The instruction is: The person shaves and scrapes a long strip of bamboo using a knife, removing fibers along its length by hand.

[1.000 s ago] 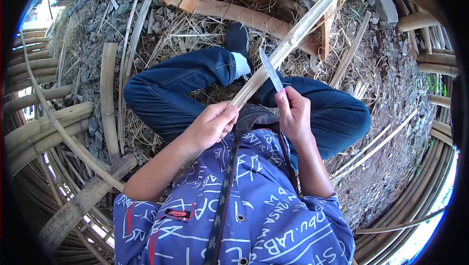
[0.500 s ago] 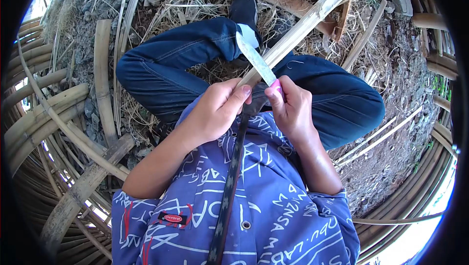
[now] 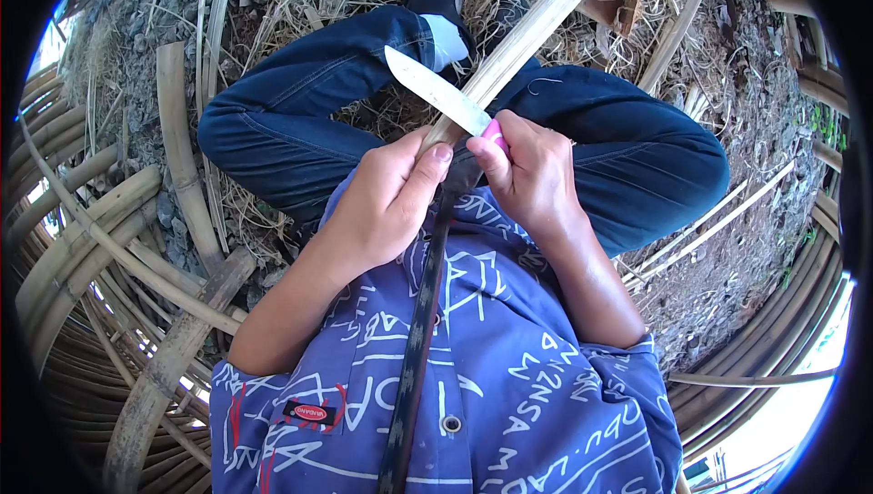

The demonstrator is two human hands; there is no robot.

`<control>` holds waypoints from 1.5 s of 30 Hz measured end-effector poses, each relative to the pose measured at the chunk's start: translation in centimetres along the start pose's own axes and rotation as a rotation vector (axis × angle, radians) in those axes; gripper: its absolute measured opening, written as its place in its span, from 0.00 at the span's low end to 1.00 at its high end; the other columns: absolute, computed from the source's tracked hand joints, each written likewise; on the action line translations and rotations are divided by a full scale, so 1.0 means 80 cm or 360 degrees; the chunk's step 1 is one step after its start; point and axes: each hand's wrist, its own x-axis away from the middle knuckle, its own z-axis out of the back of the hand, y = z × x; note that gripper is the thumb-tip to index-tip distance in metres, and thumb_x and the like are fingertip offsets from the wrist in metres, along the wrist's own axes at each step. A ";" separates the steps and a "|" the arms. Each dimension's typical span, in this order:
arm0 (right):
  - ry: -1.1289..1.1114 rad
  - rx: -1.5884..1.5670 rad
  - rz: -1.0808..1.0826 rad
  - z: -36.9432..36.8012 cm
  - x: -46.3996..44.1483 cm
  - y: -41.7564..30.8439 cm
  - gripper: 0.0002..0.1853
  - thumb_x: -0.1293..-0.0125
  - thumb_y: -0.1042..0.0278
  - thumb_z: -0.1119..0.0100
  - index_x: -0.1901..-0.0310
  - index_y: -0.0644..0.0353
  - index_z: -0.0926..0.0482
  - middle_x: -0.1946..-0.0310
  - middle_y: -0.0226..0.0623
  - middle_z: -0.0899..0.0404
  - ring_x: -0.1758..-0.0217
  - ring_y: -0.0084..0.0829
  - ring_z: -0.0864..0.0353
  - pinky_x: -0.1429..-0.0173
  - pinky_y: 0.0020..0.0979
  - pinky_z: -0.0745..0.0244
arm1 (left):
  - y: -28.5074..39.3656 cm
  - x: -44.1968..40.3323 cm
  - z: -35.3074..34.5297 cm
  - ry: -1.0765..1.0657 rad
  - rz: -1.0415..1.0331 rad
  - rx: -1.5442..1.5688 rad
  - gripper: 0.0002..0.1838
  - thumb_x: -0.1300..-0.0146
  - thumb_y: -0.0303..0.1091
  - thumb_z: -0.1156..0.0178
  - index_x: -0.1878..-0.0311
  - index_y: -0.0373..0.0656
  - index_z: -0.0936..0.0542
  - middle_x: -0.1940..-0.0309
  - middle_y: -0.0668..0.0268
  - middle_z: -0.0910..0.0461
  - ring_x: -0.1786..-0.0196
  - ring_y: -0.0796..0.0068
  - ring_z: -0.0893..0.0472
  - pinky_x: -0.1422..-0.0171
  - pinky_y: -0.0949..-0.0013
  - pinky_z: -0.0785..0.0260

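A long pale bamboo strip (image 3: 527, 35) slants from between my hands up to the top right. My left hand (image 3: 396, 189) is wrapped round its lower end, thumb on top. The pink handle of a knife (image 3: 436, 94) is gripped in my right hand (image 3: 527, 166), just right of the strip. The blade lies across the strip close to my left thumb and points to the upper left. My two hands are close together above my lap.
My crossed legs (image 3: 300, 112) lie around the strip. Bamboo pieces (image 3: 182, 139) rest on the stony ground (image 3: 136, 85) at the left. Bent bamboo poles (image 3: 82, 230) curve along the left and right sides. Thin strips (image 3: 718, 221) lie beyond my right knee.
The knife has slid down the strip towards my left hand, its blade turning further left. My left hand has come nearer my right. The camera view has shifted.
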 end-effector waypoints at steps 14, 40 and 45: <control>0.0095 0.0066 0.0027 -0.002 -0.002 0.005 0.23 0.43 0.48 0.37 0.79 0.59 0.31 0.85 0.39 0.29 0.83 0.43 0.26 0.80 0.39 0.33 | 0.001 0.001 -0.006 0.0113 -0.0078 -0.0165 0.17 0.27 0.40 0.56 0.54 0.34 0.26 0.84 0.69 0.35 0.80 0.84 0.38 0.76 0.72 0.44; 0.0320 0.0156 0.0077 0.015 -0.034 0.031 0.22 0.42 0.49 0.37 0.78 0.61 0.28 0.84 0.41 0.29 0.81 0.44 0.26 0.76 0.38 0.33 | 0.002 0.001 -0.009 0.0149 -0.0086 -0.0216 0.16 0.27 0.40 0.55 0.62 0.34 0.28 0.87 0.62 0.35 0.84 0.79 0.35 0.78 0.68 0.44; 0.0528 0.0166 0.0004 0.039 -0.061 0.051 0.20 0.39 0.52 0.38 0.77 0.63 0.26 0.84 0.45 0.27 0.81 0.46 0.26 0.75 0.38 0.32 | -0.001 0.006 -0.010 0.0106 -0.0086 -0.0233 0.16 0.28 0.39 0.54 0.61 0.33 0.28 0.87 0.64 0.36 0.83 0.80 0.36 0.78 0.69 0.44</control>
